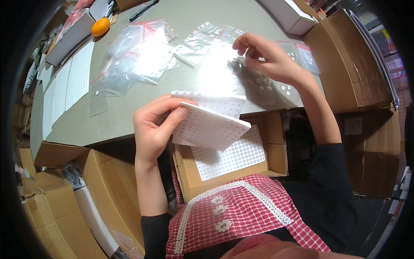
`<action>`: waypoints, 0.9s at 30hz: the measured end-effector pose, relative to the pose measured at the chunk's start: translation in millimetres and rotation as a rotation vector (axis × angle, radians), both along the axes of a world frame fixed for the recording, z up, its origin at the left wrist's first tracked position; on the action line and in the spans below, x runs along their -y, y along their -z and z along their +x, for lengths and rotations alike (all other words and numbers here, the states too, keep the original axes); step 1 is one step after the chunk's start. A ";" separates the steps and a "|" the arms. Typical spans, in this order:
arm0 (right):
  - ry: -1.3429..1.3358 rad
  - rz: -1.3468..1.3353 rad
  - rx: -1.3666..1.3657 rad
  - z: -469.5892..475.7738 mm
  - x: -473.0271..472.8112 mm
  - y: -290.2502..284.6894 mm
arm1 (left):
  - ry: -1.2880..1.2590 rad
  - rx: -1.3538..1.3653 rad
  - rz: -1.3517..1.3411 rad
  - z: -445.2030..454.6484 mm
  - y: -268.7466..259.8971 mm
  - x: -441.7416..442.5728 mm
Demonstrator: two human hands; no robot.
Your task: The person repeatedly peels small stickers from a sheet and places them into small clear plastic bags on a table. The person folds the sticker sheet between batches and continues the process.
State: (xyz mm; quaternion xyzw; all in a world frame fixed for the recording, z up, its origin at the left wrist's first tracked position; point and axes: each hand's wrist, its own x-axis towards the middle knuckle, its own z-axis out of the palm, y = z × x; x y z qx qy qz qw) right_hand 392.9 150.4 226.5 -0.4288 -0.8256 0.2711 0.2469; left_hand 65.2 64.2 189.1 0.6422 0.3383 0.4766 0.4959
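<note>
My left hand (153, 128) pinches folded white sheets (210, 128) between thumb and fingers, above the table's front edge. Rows of small printed marks cover the sheets. Over the right side of the table hovers my right hand (273, 60), its fingers curled and apart with nothing visible in them. Below it lie clear zip bags (262, 85) bearing small round white stickers. Glare washes out part of the bags in the middle. Under the held sheets, an open cardboard box (275, 155) contains a sheet of round stickers (247, 152).
More zip bags (119, 68) overlap on the left of the grey table (113, 128). Sticker sheets (77, 76) line its left edge. An orange fruit (101, 27) and a black pen (144, 11) lie farther back. Cardboard boxes (336, 61) stand on the right.
</note>
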 end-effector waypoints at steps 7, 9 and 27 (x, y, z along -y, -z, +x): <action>0.026 0.371 0.389 -30.1 14.7 12.8 | 0.012 -0.037 -0.003 -6.3 -3.3 3.3; 0.063 0.422 0.544 -34.6 18.2 13.4 | 0.012 -0.049 0.004 -7.4 -2.4 3.4; -0.271 0.218 0.115 -115.0 52.9 -36.6 | -0.052 -0.122 -0.017 -20.3 1.8 10.4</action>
